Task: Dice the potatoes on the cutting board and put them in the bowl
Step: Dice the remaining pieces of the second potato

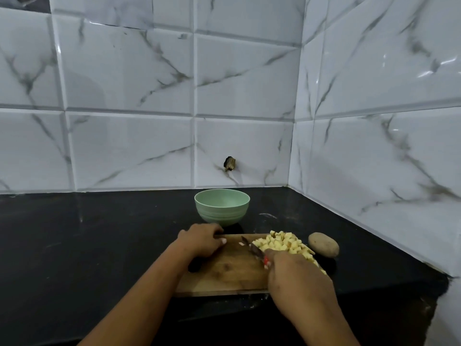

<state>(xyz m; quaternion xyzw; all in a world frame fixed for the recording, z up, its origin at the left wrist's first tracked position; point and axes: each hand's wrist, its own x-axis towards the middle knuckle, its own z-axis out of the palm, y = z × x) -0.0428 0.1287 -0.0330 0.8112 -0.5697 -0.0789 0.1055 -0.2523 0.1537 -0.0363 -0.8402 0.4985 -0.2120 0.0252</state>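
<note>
A wooden cutting board (224, 270) lies on the black counter. A heap of pale yellow diced potato (284, 243) covers its right part. My right hand (296, 273) is closed around a knife (252, 248) with a red handle; the blade points up and left, alongside the heap. My left hand (202, 239) rests on the board's far left edge, fingers curled over it. A whole unpeeled potato (323, 244) sits on the counter just right of the board. A light green bowl (222, 207) stands behind the board and looks empty.
The black counter (87, 245) stretches to the left. Marbled white wall tiles (149, 121) close it off at the back and on the right, forming a corner. A small dark hole (230, 164) is in the back wall above the bowl.
</note>
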